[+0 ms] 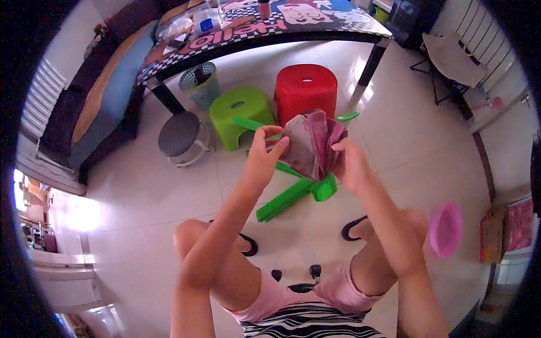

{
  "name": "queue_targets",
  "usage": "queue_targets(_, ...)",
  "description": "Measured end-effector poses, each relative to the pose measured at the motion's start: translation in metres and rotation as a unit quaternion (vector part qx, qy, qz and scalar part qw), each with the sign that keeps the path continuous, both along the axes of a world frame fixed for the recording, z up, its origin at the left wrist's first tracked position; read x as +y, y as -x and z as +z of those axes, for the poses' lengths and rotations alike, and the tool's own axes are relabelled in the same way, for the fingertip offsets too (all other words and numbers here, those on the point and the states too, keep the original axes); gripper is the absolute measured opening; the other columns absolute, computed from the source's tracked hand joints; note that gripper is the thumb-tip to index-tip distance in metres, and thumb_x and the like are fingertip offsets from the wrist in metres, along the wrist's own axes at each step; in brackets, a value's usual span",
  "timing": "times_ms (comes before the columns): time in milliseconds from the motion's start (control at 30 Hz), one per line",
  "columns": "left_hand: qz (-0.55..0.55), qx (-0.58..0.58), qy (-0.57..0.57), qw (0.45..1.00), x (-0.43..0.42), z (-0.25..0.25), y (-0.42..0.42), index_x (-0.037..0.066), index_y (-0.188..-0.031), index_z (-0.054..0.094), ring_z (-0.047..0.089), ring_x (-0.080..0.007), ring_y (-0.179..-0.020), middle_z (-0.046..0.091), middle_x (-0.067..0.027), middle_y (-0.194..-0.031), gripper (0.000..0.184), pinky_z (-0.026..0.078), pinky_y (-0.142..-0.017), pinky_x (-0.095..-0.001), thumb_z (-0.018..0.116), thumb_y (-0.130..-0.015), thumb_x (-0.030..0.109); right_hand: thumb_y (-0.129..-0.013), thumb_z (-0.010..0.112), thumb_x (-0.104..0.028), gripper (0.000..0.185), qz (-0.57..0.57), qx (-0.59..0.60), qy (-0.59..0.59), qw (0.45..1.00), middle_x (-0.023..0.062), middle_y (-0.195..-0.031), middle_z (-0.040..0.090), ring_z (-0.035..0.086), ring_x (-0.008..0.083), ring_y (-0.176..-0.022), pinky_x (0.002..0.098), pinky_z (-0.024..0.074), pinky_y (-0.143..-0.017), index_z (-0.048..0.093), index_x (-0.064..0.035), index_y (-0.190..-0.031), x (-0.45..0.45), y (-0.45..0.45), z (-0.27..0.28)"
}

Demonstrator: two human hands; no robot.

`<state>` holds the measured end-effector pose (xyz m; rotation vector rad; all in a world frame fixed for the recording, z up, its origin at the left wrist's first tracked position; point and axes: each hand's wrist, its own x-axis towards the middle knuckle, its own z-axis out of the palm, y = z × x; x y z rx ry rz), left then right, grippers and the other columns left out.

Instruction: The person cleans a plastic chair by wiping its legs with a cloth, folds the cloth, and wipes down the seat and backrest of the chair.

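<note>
A folded pink and grey cloth is held up in front of me between both hands. My left hand pinches its left edge, thumb and fingertips closed on it. At the right edge, my right hand is closed on the cloth with the thumb on top; its other fingers are mostly hidden. Below and behind the cloth are bright green plastic pieces, including a long trough-like bar, a short wider part and a flat strip. The cloth covers part of them, and I cannot tell what they form.
Beyond my hands stand a green stool, a red stool, a grey round stool and a basket near a patterned table. A pink basin lies right. A folding chair stands far right.
</note>
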<state>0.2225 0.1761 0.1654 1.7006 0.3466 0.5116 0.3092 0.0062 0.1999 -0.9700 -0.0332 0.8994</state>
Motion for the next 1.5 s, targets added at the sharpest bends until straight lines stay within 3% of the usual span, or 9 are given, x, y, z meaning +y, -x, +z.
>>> queue_targets(67, 0.010, -0.007, -0.201, 0.979, 0.004, -0.006, 0.002, 0.002, -0.111, 0.048, 0.051, -0.0192, -0.098, 0.052, -0.0131, -0.108, 0.040, 0.043, -0.082, -0.0317, 0.058, -0.087, 0.032, -0.078, 0.050, -0.021, 0.025, 0.003, -0.025, -0.001, 1.000, 0.0066, -0.090, 0.061, 0.060, 0.0199, -0.079, 0.0346, 0.0495, -0.075, 0.055, -0.0076, -0.099, 0.001, -0.001, -0.005)
queue_targets(167, -0.072, 0.049, -0.181, 0.980, -0.017, 0.015, 0.011, 0.000, -0.116, 0.045, 0.047, -0.0215, -0.107, 0.050, -0.0159, -0.113, 0.050, 0.042, -0.086, -0.0348, 0.059, -0.085, 0.037, -0.082, 0.047, -0.022, 0.032, 0.025, -0.080, 0.019, 0.996, 0.0069, -0.100, 0.060, 0.058, 0.0194, -0.089, 0.0368, 0.0468, -0.082, 0.053, -0.0059, -0.108, 0.003, 0.006, -0.002)
queue_targets(367, -0.098, -0.013, 0.181, 0.979, -0.040, 0.003, 0.005, 0.000, -0.116, 0.046, 0.052, -0.0188, -0.104, 0.055, -0.0112, -0.112, 0.050, 0.042, -0.088, -0.0318, 0.064, -0.082, 0.030, -0.086, 0.051, -0.021, 0.027, 0.014, -0.129, 0.073, 0.989, 0.0030, -0.095, 0.062, 0.060, 0.0137, -0.083, 0.0298, 0.0497, -0.073, 0.057, -0.0064, -0.107, 0.004, 0.008, -0.005)
queue_targets(467, -0.065, 0.014, 0.170, 0.983, -0.039, 0.007, 0.006, 0.007, -0.124, 0.041, 0.057, -0.0163, -0.095, 0.057, -0.0055, -0.109, 0.054, 0.048, -0.077, -0.0307, 0.064, -0.082, 0.030, -0.088, 0.050, -0.020, 0.029, 0.022, -0.129, 0.071, 0.989, 0.0027, -0.100, 0.061, 0.057, 0.0139, -0.091, 0.0314, 0.0465, -0.080, 0.054, -0.0066, -0.113, 0.001, 0.011, -0.003)
queue_targets(700, 0.097, -0.002, 0.297, 0.950, -0.009, 0.005, 0.009, 0.004, -0.112, 0.053, 0.056, -0.0141, -0.092, 0.059, -0.0046, -0.105, 0.032, 0.043, -0.085, -0.0291, 0.062, -0.084, 0.019, -0.090, 0.051, -0.021, 0.031, -0.097, -0.152, 0.067, 0.981, 0.0029, -0.107, 0.059, 0.055, 0.0149, -0.100, 0.0310, 0.0415, -0.088, 0.052, -0.0058, -0.117, -0.012, -0.010, 0.004)
queue_targets(833, 0.081, -0.033, 0.332, 0.939, 0.003, 0.023, 0.018, 0.006, -0.109, 0.055, 0.058, -0.0120, -0.087, 0.061, -0.0022, -0.098, 0.028, 0.048, -0.076, -0.0281, 0.061, -0.084, 0.018, -0.089, 0.054, -0.024, 0.031, -0.115, -0.151, 0.092, 0.978, 0.0030, -0.108, 0.059, 0.054, 0.0146, -0.099, 0.0308, 0.0410, -0.087, 0.053, -0.0054, -0.113, -0.024, -0.024, 0.009)
queue_targets(1167, 0.076, -0.056, 0.348, 0.933, 0.014, 0.033, 0.026, 0.007, -0.114, 0.053, 0.057, -0.0125, -0.094, 0.059, -0.0017, -0.104, 0.034, 0.048, -0.080, -0.0288, 0.062, -0.085, 0.020, -0.088, 0.055, -0.019, 0.028, -0.074, -0.188, 0.154, 0.967, 0.0047, -0.105, 0.060, 0.055, 0.0151, -0.097, 0.0303, 0.0416, -0.086, 0.055, -0.0046, -0.113, -0.029, -0.024, 0.002)
queue_targets(1333, 0.046, -0.070, 0.216, 0.973, 0.013, 0.026, 0.031, 0.007, -0.115, 0.052, 0.055, -0.0109, -0.095, 0.059, -0.0016, -0.103, 0.031, 0.047, -0.080, -0.0279, 0.060, -0.086, 0.015, -0.085, 0.058, -0.012, 0.030, -0.016, -0.205, 0.193, 0.959, 0.0053, -0.101, 0.062, 0.058, 0.0164, -0.092, 0.0304, 0.0440, -0.085, 0.055, -0.0024, -0.113, -0.030, -0.035, -0.035)
queue_targets(1500, -0.034, -0.029, 0.145, 0.988, 0.003, 0.036, 0.038, 0.005, -0.111, 0.052, 0.056, -0.0100, -0.088, 0.060, -0.0025, -0.100, 0.025, 0.047, -0.077, -0.0259, 0.056, -0.087, 0.006, -0.077, 0.065, -0.010, 0.043, -0.113, -0.484, 0.217, 0.840, 0.0073, -0.108, 0.057, 0.053, 0.0212, -0.102, 0.0338, 0.0409, -0.091, 0.050, -0.0042, -0.117, -0.015, -0.018, -0.056)
